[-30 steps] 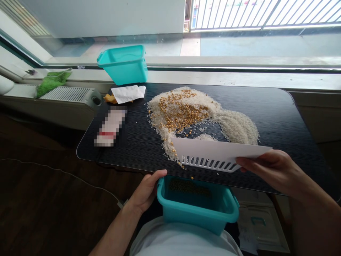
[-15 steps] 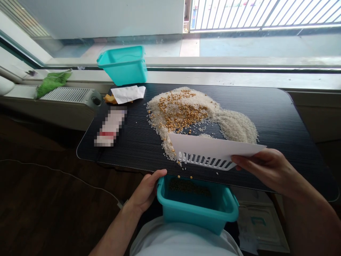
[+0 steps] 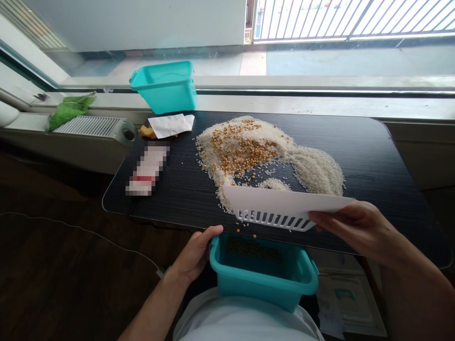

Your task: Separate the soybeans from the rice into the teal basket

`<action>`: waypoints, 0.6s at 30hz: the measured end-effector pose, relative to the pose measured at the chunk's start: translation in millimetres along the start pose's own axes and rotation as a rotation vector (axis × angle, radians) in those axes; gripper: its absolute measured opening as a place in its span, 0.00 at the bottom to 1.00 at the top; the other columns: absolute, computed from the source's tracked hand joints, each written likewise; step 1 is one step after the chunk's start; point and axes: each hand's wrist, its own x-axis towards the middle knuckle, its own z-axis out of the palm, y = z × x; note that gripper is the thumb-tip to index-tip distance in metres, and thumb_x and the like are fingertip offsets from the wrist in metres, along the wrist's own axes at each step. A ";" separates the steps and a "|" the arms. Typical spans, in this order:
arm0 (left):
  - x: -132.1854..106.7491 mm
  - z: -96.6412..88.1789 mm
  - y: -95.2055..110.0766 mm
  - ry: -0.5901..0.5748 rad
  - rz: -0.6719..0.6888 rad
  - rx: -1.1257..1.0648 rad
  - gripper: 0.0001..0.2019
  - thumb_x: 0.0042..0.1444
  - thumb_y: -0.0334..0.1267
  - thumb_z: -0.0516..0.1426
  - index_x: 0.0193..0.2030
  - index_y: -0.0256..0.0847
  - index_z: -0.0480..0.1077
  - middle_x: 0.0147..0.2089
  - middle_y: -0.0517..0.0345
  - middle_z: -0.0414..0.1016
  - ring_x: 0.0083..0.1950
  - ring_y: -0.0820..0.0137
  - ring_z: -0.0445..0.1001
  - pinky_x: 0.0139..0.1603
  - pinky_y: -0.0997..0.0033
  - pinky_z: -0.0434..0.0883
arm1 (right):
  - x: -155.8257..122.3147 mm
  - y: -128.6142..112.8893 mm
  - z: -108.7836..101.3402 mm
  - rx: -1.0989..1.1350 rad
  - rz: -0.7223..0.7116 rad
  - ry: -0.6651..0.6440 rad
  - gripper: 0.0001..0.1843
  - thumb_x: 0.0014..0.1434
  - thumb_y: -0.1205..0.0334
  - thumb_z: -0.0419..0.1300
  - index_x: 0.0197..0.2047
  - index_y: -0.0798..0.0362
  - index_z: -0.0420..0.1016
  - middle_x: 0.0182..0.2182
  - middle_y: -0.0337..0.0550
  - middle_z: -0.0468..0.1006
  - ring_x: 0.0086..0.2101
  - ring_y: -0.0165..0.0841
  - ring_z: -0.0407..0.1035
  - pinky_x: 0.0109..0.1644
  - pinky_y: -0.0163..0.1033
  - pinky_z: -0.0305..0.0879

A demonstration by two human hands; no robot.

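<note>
My right hand (image 3: pixel 360 229) pinches the right end of a white slotted plastic panel (image 3: pixel 277 200), which stands on edge over the near part of the table. Behind the panel spreads a heap of white rice (image 3: pixel 316 166) mixed with yellow dried peas (image 3: pixel 245 154). Two loose peas lie by the table's near edge. A teal plastic bin (image 3: pixel 263 278) rests against my body, below that edge, with a layer of dark greenish grains (image 3: pixel 252 248) inside. My left hand (image 3: pixel 194 255) is closed on the bin's left end, thumb stretched towards the table edge; its other fingers are mostly hidden.
On the dark table (image 3: pixel 384 189), a phone-like blurred item (image 3: pixel 147 170) lies at left, with white paper (image 3: pixel 171 125) behind it. A second teal bin (image 3: pixel 167 90) stands by the window. A green cloth (image 3: pixel 71 111) lies on the radiator (image 3: pixel 92 127).
My right hand has drawn the white panel slightly towards me, and more of the small rice patch shows behind it. My left hand and the bin stay in place.
</note>
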 end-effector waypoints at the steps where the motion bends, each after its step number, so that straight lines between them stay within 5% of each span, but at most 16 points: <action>1: -0.2 0.3 0.3 0.005 0.000 -0.001 0.16 0.42 0.47 0.73 0.21 0.38 0.76 0.25 0.56 0.78 0.26 0.70 0.72 0.33 0.71 0.70 | -0.1 0.3 0.5 0.001 -0.003 -0.011 0.30 0.48 0.30 0.70 0.24 0.53 0.84 0.20 0.44 0.78 0.22 0.32 0.70 0.24 0.32 0.71; 9: 1.3 -1.7 -1.0 0.047 0.003 -0.004 0.18 0.41 0.47 0.74 0.19 0.39 0.73 0.19 0.62 0.71 0.22 0.74 0.67 0.29 0.73 0.67 | -10.2 13.3 -4.2 0.063 0.088 -0.068 0.26 0.50 0.36 0.72 0.20 0.52 0.81 0.22 0.44 0.80 0.25 0.34 0.73 0.29 0.32 0.74; 18: 1.1 -0.9 -0.8 0.050 0.007 0.002 0.18 0.40 0.48 0.74 0.21 0.36 0.75 0.20 0.62 0.72 0.23 0.75 0.66 0.27 0.75 0.64 | -42.0 13.7 23.3 0.236 0.235 0.242 0.26 0.38 0.34 0.77 0.25 0.50 0.86 0.25 0.45 0.83 0.26 0.37 0.75 0.29 0.37 0.77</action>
